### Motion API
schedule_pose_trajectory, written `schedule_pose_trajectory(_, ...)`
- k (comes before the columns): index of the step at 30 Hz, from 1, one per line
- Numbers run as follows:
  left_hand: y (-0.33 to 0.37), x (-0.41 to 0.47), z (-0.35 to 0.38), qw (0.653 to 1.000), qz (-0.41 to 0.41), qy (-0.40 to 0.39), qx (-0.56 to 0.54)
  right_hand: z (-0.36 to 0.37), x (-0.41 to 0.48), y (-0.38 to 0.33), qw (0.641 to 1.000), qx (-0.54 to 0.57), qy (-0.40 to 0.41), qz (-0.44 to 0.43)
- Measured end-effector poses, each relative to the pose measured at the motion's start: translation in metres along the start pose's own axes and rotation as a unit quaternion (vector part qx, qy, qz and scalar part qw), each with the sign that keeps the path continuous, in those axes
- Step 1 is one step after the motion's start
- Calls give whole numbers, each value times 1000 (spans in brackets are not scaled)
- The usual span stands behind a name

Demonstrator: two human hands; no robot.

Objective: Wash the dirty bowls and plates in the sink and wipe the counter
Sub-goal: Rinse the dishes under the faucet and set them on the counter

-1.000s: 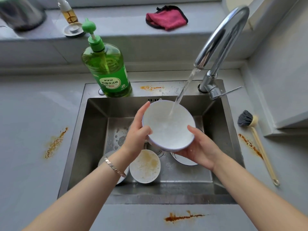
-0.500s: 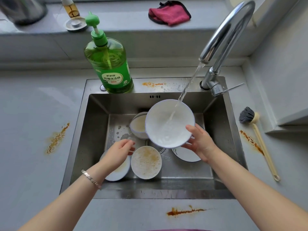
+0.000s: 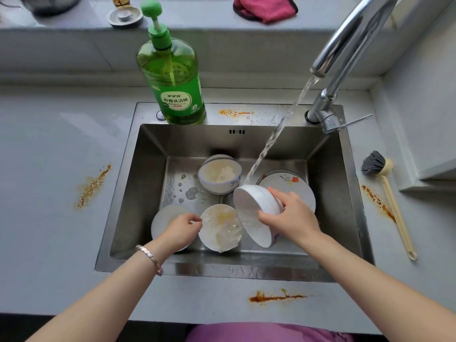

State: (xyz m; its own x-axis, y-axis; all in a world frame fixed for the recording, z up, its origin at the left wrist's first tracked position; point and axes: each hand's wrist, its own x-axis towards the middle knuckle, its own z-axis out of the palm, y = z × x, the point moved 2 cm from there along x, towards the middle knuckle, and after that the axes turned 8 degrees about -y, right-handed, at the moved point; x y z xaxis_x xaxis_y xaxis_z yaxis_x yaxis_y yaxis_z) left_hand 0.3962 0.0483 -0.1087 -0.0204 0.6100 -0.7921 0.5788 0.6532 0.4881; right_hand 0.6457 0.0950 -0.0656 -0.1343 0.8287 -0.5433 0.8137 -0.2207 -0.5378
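Head view is showing the white bowl (image 3: pixel 256 213) tipped on its side over the right-centre of the sink (image 3: pixel 153 154), mouth facing left, with the water stream (image 3: pixel 278 129) striking its upper rim. The right hand (image 3: pixel 293 220) is clasping it from outside, its grip closed around the bowl's wall and foot. The left hand (image 3: pixel 182 233) is hovering at the sink's front left with fingers curled at the rim of the stained bowl (image 3: pixel 219 228); whether that grip is pinching the rim I cannot tell.

For a good rinse, I am judging that the bowl wants turning so the stream is running inside it, then draining mouth-down. It wants holding firmly, since wet glaze is slippery, and keeping off the flowered plate (image 3: pixel 288 183) lying just behind it.

Another dirty bowl (image 3: pixel 219 176) is sitting at the sink's back. On the sink's back ledge the green soap bottle (image 3: pixel 172 80) is carrying a label reading 柠檬洗洁精; the brand line above is too small to read. Right of the sink a brush (image 3: pixel 375 165) is lying on the table (image 3: pixel 49 156).
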Motion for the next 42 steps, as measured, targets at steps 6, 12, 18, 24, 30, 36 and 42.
schedule_pose_trajectory(6,12,4,11,1000,-1,-14,11,-15,5,53,996,8,41,73)
schedule_pose_trajectory(12,25,16,23,999,-12,-27,44,-7,33,109,943,284,61,162)
schedule_pose_trajectory(18,31,29,25,997,-29,-37,64,18,76,109,950,261,16,173)
schedule_pose_trajectory(24,29,38,19,998,-30,-32,44,32,96,120,957,222,26,187)
schedule_pose_trajectory(30,24,46,16,998,-43,-34,36,38,95,131,951,231,77,191)
schedule_pose_trajectory(36,23,46,11,998,-52,-30,25,31,82,135,943,261,74,191)
schedule_pose_trajectory(42,13,37,7,998,-53,-30,20,45,53,103,981,13,-9,191)
